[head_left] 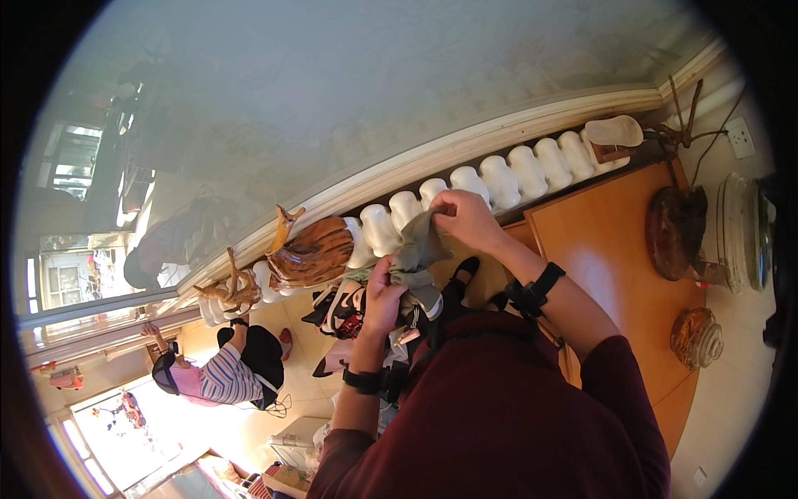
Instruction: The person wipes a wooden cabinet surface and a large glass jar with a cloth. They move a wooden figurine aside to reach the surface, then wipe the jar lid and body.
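A crumpled grey-green cloth (416, 249) hangs between my two hands in front of a row of glossy white bulbous pieces (499, 182). My right hand (464, 218) pinches its upper edge between thumb and fingers. Lower and to the left, my left hand (382, 298) grips the cloth's other side, with the thumb raised; some of its fingers are hidden. Left of the cloth, a brown carved wooden piece (315, 252) rests against the white row.
A large glossy pane (399, 81) rises beyond a pale ledge (499, 121). An orange-brown wooden cabinet top (598, 249) at right bears glass jars (695, 340). Bags (349, 309) are below my left hand. Another person (230, 368) squats at left, one hand on the ledge.
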The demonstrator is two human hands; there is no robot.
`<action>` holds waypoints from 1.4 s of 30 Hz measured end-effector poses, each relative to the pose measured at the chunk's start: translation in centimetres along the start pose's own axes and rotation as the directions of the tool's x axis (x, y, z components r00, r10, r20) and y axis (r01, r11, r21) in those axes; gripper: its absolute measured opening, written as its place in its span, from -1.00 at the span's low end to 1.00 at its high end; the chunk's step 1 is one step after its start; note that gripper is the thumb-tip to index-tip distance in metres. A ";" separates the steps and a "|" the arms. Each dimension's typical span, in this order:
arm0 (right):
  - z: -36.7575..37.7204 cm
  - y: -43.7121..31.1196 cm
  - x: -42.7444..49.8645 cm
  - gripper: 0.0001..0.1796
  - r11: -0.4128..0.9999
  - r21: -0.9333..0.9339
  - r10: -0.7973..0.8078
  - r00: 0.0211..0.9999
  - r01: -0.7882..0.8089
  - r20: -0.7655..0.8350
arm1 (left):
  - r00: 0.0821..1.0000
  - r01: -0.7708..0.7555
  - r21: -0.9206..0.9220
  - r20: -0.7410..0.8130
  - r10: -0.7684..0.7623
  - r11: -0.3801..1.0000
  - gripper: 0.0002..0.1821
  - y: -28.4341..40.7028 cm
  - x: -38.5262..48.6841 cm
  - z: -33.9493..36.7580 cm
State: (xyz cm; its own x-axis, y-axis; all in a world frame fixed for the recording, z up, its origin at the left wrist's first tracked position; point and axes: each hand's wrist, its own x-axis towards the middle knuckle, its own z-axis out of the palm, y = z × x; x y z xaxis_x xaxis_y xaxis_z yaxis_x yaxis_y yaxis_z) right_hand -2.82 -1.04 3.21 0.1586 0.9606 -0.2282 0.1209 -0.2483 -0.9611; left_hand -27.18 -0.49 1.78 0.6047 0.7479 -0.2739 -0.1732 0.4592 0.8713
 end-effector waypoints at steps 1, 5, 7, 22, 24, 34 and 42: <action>0.1 -0.1 0.4 -0.84 0.995 -0.084 -0.049 0.997 0.044 -0.052 | 1.000 -0.001 0.139 -0.018 0.004 0.990 -0.40 -0.1 0.0 0.4; 1.7 -0.2 2.1 -0.88 0.889 -0.418 -0.275 0.948 0.187 -0.161 | 0.999 -0.052 0.302 0.027 0.046 0.952 -0.44 -1.0 1.1 1.8; 2.6 -0.1 2.7 -0.87 0.825 -0.528 -0.323 0.935 0.202 -0.146 | 0.999 -0.033 0.337 -0.009 0.038 0.941 -0.48 -1.2 1.5 2.1; 2.8 0.1 3.7 -0.88 0.842 -0.504 -0.261 0.963 0.191 -0.071 | 0.991 0.111 0.356 -0.109 -0.077 0.928 -0.53 0.1 1.6 1.4; 3.1 0.1 4.2 -0.88 0.838 -0.537 -0.212 0.966 0.101 -0.148 | 0.990 0.094 0.326 -0.131 -0.053 0.941 -0.54 0.0 1.8 1.5; 1.7 1.7 1.3 -0.91 0.685 -0.519 -0.559 0.826 0.510 0.074 | 0.996 0.081 0.500 -0.061 -0.059 0.862 -0.54 -1.4 1.3 0.3; 1.6 1.1 0.8 -0.93 0.880 -0.317 -0.408 0.905 0.354 -0.121 | 0.997 0.038 0.545 -0.075 0.003 0.837 -0.58 -2.2 0.7 0.2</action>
State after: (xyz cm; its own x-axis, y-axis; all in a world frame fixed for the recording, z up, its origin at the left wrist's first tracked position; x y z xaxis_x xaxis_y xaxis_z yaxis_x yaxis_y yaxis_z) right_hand -4.17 -0.32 1.76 0.2132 0.9554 0.2045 0.4732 0.0821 -0.8771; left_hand -26.16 -1.05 -0.24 0.5440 0.7832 -0.3010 0.3023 0.1517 0.9411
